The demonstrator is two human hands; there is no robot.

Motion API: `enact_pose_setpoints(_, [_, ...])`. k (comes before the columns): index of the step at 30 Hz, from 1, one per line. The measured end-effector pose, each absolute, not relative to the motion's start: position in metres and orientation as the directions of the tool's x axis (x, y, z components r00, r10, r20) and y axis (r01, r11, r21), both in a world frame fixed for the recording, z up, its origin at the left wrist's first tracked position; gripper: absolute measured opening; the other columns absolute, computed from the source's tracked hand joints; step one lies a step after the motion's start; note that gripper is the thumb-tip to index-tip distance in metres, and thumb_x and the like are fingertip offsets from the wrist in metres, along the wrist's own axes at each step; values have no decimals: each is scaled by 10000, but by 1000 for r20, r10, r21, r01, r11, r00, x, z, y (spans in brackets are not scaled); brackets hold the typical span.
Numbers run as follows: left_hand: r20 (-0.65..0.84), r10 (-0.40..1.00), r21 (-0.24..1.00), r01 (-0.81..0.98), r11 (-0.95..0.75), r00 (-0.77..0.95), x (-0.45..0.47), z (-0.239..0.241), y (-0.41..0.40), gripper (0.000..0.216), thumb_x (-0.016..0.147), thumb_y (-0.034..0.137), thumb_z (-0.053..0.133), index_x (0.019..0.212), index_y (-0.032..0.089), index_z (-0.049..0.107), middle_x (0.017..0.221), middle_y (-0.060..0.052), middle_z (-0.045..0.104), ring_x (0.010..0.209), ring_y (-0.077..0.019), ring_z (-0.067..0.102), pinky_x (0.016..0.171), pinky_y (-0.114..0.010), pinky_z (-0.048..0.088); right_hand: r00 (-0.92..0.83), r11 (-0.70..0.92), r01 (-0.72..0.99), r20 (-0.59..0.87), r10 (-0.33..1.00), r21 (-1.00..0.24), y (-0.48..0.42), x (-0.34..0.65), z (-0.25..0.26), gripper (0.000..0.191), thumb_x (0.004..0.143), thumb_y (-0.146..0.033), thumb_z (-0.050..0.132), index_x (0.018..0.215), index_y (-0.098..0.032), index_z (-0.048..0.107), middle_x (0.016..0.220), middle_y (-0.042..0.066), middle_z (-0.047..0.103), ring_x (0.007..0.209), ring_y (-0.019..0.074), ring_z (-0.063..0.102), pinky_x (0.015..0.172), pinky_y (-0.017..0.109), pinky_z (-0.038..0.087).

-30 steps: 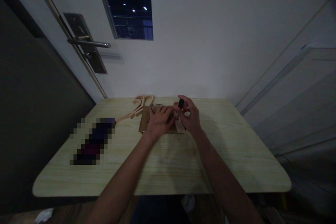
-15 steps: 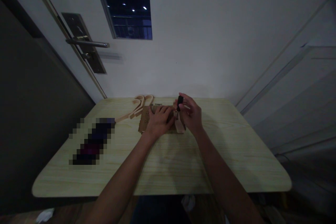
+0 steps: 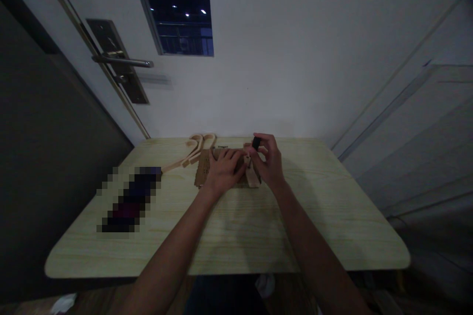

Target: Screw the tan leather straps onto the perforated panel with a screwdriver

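My left hand lies palm down on a piece of brown cardboard, its fingers spread. Its fingertips reach towards a pale wooden piece at the cardboard's right end. My right hand is closed around the black handle of what looks like a small screwdriver, held tilted above that wooden piece. A thin shaft seems to run down from the handle to the wood; its tip is too small to make out.
Pale wooden hanger-like pieces with curved hooks lie behind and left of the cardboard. A blurred-out dark object rests on the left of the light wood table. Behind the table stands a white door with a metal handle.
The black handle has tilted slightly to the right, and the fingers of my right hand have shifted on it. My left hand has stayed on the cardboard.
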State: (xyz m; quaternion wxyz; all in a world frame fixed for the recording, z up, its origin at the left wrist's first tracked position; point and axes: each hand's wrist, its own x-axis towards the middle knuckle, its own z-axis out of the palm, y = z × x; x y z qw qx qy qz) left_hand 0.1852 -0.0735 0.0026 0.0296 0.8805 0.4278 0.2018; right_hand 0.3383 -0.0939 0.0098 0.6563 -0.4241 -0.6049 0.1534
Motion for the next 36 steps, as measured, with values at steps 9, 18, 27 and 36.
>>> enact_pose_setpoints(9, [326,770,237,741,-629,549,185,5,-75,335,983,431,405,1274,290,490,1349,-51,573,1301,-286,442,1112,-732,132,223,568,218,607,762,-793,-96,339,13,326,864,-401,636,1147,-265,551,907,16,708,755,128,700,693,282,597])
enact_pose_setpoints(18, [331,762,245,730,-638,556,185,4,-74,340,985,432,400,1284,292,485,1355,-51,568,1295,-284,450,1108,-742,118,223,573,333,653,724,-749,-93,342,12,280,840,-343,675,1111,-286,634,956,9,710,804,135,700,690,276,598])
enact_pose_setpoints(27, [312,770,249,734,-632,557,185,6,-74,352,992,424,387,1306,285,464,1383,-65,555,1322,-284,430,1106,-750,113,91,598,352,663,743,-720,-98,340,13,340,918,-394,562,1238,-281,582,1120,61,701,904,160,713,797,334,615])
enact_pose_setpoints(36, [326,771,241,740,-627,547,185,3,-74,347,981,439,403,1288,294,477,1369,-59,559,1301,-287,443,1116,-734,113,202,584,463,721,663,-667,-91,343,5,346,825,-393,697,1133,-281,585,965,27,640,791,144,655,646,281,590])
